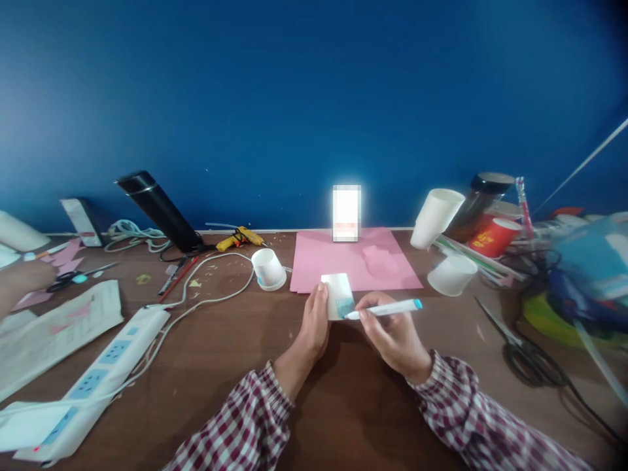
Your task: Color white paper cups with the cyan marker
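My left hand (315, 318) is closed on the left edge of a small white piece of card (336, 289), thumb on its face. A blue-green coloured patch covers the card's lower right. In my right hand (392, 337) is a white marker pen (392, 307) with a blue end, its tip at the coloured patch. Behind the card lies a sheet of pink paper (324, 255) with a smaller pink piece (381, 260) on it. A bright upright rectangle (347, 212), blurred out, stands at the back of the sheet.
White paper cups (269, 268) stand left and right of the pink sheet. Scissors (532, 360) lie at right, a white power strip (93, 386) and cable at left. A yellow glue gun (240, 239) and black flask (159, 209) sit behind. Another person's hand (24, 284) shows far left.
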`<act>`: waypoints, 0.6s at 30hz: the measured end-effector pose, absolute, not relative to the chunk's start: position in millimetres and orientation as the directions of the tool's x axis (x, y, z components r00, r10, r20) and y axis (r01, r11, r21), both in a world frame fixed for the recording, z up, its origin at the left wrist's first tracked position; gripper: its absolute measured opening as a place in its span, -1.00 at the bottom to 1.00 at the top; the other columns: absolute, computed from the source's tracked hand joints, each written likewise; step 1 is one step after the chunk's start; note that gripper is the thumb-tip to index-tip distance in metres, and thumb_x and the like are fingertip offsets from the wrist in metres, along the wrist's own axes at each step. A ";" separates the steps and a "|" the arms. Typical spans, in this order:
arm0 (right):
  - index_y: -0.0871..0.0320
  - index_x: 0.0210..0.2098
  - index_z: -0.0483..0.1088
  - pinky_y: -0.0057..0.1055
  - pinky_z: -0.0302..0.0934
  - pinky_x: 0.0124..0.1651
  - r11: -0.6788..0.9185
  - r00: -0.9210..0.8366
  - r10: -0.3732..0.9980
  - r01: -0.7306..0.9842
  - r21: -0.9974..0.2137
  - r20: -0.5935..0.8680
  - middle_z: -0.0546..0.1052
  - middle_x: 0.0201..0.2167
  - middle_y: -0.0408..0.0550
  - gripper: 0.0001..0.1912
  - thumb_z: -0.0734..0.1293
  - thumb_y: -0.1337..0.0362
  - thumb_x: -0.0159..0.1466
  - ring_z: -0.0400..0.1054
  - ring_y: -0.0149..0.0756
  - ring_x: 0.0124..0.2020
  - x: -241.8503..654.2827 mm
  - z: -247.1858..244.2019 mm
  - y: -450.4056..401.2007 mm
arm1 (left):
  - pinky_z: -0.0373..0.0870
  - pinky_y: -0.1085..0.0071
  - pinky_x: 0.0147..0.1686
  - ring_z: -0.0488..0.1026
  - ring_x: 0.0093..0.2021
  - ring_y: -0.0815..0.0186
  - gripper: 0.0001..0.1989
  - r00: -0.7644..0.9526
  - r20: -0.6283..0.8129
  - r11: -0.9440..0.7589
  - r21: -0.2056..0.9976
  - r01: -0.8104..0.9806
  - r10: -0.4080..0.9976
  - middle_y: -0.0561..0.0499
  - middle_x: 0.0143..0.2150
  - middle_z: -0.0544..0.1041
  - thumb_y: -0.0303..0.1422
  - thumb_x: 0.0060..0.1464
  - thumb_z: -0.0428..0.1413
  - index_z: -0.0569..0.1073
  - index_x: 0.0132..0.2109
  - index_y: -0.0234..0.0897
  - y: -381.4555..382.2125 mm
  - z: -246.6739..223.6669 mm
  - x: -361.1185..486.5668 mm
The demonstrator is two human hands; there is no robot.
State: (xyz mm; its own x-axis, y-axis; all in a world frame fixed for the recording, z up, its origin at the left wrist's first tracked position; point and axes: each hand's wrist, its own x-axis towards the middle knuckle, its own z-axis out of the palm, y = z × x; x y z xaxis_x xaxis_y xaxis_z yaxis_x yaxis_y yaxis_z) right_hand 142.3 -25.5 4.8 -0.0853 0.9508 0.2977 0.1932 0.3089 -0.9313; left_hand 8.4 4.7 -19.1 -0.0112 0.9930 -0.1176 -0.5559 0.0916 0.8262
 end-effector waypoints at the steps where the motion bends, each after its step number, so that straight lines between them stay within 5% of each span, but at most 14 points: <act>1: 0.17 -0.37 0.33 -0.54 0.01 -0.61 0.305 -0.086 0.952 0.189 -0.934 0.294 0.27 -0.62 -0.22 -0.90 0.25 0.28 0.24 0.10 -0.49 -0.64 142.5 4.8 -25.3 | 0.20 0.46 -0.42 0.22 -0.51 0.45 -0.65 -0.011 -0.110 0.085 0.826 -0.557 0.994 0.11 -0.53 0.33 -0.09 -0.02 0.17 0.39 -0.41 -0.33 4.7 -18.4 8.6; 18: 0.17 -0.41 0.36 -0.52 0.09 -0.56 0.351 -0.011 0.931 0.298 -0.888 0.364 0.35 -0.59 -0.17 -0.88 0.24 0.30 0.23 0.17 -0.44 -0.60 147.4 7.9 -23.0 | 0.31 0.44 -0.25 0.39 -0.38 0.38 -0.66 -0.036 -0.195 0.119 0.724 -0.680 0.980 0.05 -0.40 0.47 -0.11 -0.03 0.18 0.45 -0.29 -0.34 8.5 -19.0 9.8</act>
